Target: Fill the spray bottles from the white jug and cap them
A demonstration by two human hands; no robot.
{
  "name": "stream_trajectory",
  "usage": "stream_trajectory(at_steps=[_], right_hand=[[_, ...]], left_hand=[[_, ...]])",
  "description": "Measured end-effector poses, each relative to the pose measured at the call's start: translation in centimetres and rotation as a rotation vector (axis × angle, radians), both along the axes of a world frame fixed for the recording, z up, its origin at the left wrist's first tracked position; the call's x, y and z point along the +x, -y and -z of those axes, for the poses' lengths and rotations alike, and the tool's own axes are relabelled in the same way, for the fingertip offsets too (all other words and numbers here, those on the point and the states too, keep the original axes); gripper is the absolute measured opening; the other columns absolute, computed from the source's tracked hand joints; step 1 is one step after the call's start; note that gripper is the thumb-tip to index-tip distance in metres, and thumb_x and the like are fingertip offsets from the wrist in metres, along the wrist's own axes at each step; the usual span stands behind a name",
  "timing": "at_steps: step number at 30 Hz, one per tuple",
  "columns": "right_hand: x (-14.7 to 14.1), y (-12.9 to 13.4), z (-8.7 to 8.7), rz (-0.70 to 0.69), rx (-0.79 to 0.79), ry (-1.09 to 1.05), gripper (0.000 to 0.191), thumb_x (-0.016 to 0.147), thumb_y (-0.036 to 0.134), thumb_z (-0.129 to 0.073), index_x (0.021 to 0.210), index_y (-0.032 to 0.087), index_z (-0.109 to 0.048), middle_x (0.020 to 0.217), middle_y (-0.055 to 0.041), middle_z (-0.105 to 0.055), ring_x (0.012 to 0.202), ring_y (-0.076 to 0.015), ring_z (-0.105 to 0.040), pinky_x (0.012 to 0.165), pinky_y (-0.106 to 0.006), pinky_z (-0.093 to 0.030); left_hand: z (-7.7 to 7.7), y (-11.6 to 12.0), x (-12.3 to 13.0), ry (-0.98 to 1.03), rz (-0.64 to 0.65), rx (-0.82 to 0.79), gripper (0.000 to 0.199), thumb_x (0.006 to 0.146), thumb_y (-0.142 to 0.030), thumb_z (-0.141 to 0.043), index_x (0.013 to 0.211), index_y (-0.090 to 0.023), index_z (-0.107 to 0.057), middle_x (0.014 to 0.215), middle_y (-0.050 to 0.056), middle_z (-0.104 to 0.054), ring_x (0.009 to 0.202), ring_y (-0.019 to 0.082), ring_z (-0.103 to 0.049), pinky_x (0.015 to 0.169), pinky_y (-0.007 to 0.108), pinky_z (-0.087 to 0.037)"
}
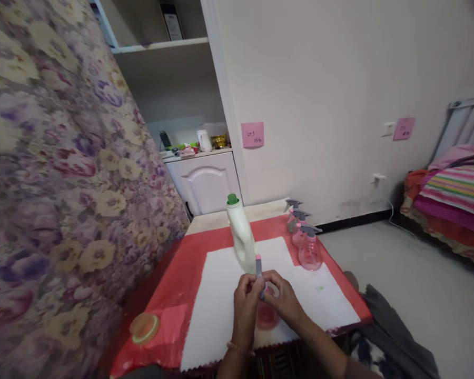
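Both hands meet around a grey spray head (259, 267) with a pink nozzle, over a clear pink spray bottle (266, 317) near the front of the white cloth. My left hand (245, 297) is closed on the spray head, its thumb and fingers pinching it. On the other side, my right hand (281, 299) closes its fingers at the head's lower part and the bottle neck. The fingers hide whether head and bottle are joined. Just beyond stands a pale green jug (242, 237) with a green top.
Several pink spray bottles with grey heads, the nearest one (310, 257) on the right, line the table's right side. A round lidded container (144, 328) rests at front left on the red tablecloth (169, 297). A floral curtain (82, 210) hangs along the left.
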State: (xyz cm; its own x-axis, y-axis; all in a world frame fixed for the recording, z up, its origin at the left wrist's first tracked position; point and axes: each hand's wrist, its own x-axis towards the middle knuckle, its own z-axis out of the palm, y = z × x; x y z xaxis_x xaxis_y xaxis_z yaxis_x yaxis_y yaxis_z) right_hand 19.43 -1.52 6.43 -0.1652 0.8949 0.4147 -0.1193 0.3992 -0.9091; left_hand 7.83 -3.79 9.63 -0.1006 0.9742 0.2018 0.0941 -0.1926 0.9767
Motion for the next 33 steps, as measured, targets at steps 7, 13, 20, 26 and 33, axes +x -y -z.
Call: stream_trajectory(at_steps=[7,13,20,26,33], right_hand=[[-0.6,0.0,0.6,0.075,-0.024,-0.011,0.026,0.076,0.037,-0.069,0.094,0.020,-0.060,0.095,-0.0040,-0.062,0.094,-0.0226,-0.060,0.085,-0.034,-0.048],[-0.3,-0.4,0.8,0.015,-0.007,-0.022,0.024,0.075,0.040,-0.070,0.088,0.020,-0.065,0.099,-0.0053,-0.063,0.098,-0.0241,-0.060,0.088,-0.035,-0.047],[-0.2,-0.3,1.0,0.000,-0.003,-0.042,0.027,0.076,0.037,-0.070,0.097,0.020,-0.065,0.099,-0.0049,-0.063,0.099,-0.0241,-0.061,0.088,-0.035,-0.047],[0.1,0.0,0.6,0.062,0.008,-0.006,0.015,0.079,0.029,-0.066,0.092,0.021,-0.065,0.095,-0.0036,-0.063,0.095,-0.0226,-0.061,0.086,-0.034,-0.046],[0.0,0.2,0.6,-0.020,0.042,-0.001,0.019,0.082,0.030,-0.064,0.099,0.021,-0.064,0.101,-0.0047,-0.063,0.100,-0.0234,-0.060,0.090,-0.035,-0.046]], left_hand=[[0.1,-0.1,0.0,-0.018,-0.007,-0.014,0.026,0.083,-0.043,-0.060,0.077,-0.018,-0.058,0.071,-0.002,-0.055,0.071,0.016,-0.050,0.066,0.025,-0.041],[0.3,-0.3,0.0,-0.010,-0.015,-0.013,0.026,0.082,-0.043,-0.061,0.076,-0.018,-0.058,0.069,-0.003,-0.055,0.069,0.015,-0.049,0.065,0.025,-0.040],[0.1,-0.4,-0.2,0.011,-0.019,-0.016,0.025,0.081,-0.042,-0.063,0.076,-0.018,-0.058,0.069,-0.003,-0.057,0.069,0.015,-0.052,0.065,0.024,-0.041],[0.1,-0.4,0.0,0.029,-0.032,-0.019,0.024,0.080,-0.041,-0.064,0.074,-0.018,-0.059,0.067,-0.003,-0.057,0.067,0.015,-0.053,0.064,0.024,-0.042],[0.1,-0.2,0.1,0.030,-0.059,-0.024,0.025,0.078,-0.041,-0.066,0.073,-0.018,-0.060,0.066,-0.003,-0.058,0.066,0.015,-0.053,0.062,0.023,-0.042]])
